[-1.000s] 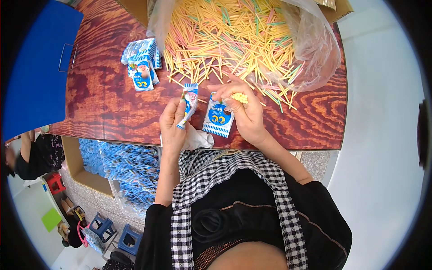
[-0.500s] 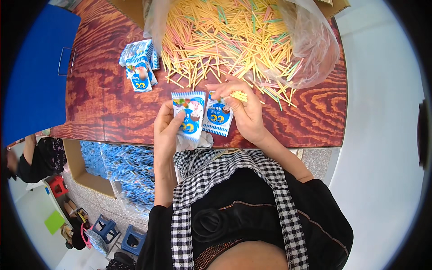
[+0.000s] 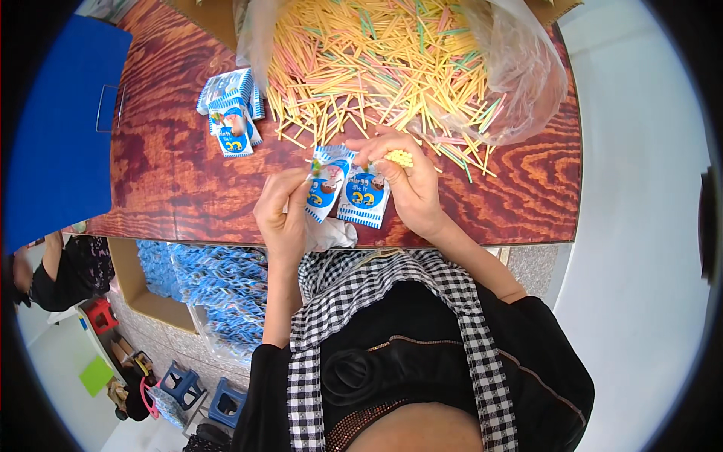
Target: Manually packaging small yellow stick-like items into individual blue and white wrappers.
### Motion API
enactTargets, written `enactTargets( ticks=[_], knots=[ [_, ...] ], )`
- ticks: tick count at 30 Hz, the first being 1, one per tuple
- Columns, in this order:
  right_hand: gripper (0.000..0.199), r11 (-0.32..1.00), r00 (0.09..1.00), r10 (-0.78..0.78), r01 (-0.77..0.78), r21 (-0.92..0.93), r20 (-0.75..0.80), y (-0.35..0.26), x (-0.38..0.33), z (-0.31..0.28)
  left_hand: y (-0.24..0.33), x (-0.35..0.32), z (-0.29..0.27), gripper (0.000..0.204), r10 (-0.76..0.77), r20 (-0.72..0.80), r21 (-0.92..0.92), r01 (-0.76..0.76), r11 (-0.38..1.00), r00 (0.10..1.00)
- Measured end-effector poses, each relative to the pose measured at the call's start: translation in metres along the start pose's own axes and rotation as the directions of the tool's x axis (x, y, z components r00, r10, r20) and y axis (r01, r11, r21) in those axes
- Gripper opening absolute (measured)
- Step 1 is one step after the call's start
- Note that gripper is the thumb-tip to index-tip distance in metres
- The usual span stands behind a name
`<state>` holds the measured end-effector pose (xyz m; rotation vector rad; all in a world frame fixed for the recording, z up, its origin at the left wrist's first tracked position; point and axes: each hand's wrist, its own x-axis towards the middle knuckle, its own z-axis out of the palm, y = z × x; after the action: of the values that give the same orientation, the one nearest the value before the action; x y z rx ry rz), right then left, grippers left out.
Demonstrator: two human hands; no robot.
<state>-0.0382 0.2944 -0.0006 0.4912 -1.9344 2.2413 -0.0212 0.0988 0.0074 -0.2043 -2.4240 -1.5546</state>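
My left hand [image 3: 282, 202] pinches the left edge of a small blue-and-white printed packet [image 3: 325, 188], tilted over the table. Beside it, a second such packet [image 3: 364, 197] lies near the table edge, under the fingers of my right hand [image 3: 413, 192]. That hand is closed round a bundle of thin yellow sticks [image 3: 399, 158], whose ends show between thumb and fingers. The fingertips of my right hand are close to the held packet's top; whether they touch it I cannot tell. Under the packets lies a crumpled white tissue [image 3: 331, 236].
A loose heap of yellow, pink and green sticks [image 3: 376, 64] spills from a clear plastic bag [image 3: 527, 83] at the far side. Several packets [image 3: 235, 113] are stacked left. A blue panel [image 3: 64, 128] borders the table; below stands a carton [image 3: 154, 307] beside many blue packets. Another person's arm [image 3: 51, 260] shows far left.
My left hand has turned the packet and brought its top rightward, toward my right hand; its fingers now grip the packet's edge rather than its face. The right hand has barely moved.
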Motion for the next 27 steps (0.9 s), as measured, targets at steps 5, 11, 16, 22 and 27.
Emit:
enactTargets(
  ticks=[5,11,16,22,27],
  knots=[
    [0.011,0.953,0.985,0.154,-0.129,0.273,-0.072,-0.005,0.019,-0.017,0.002,0.003,0.016,0.012,0.101,0.069,-0.019,-0.1,0.995,0.993],
    [0.019,0.657,0.918,0.388,-0.336,0.676,0.079,-0.02,0.045,-0.021,0.005,-0.002,0.039,0.01,-0.028,0.12,-0.241,0.057,0.969,0.992],
    [0.019,0.649,0.913,0.392,-0.359,0.671,0.111,-0.017,0.03,-0.011,0.005,-0.005,0.044,0.01,-0.149,0.1,-0.371,0.176,0.912,0.984],
    [0.025,0.66,0.878,0.474,-0.402,0.634,0.063,-0.015,0.02,-0.013,0.002,-0.009,0.04,0.009,0.016,0.086,-0.274,0.008,0.962,0.996],
    [0.026,0.719,0.858,0.498,-0.489,0.494,0.125,-0.019,0.022,-0.015,0.006,-0.003,0.039,0.01,0.086,0.083,-0.216,-0.067,0.974,0.993]
  ],
)
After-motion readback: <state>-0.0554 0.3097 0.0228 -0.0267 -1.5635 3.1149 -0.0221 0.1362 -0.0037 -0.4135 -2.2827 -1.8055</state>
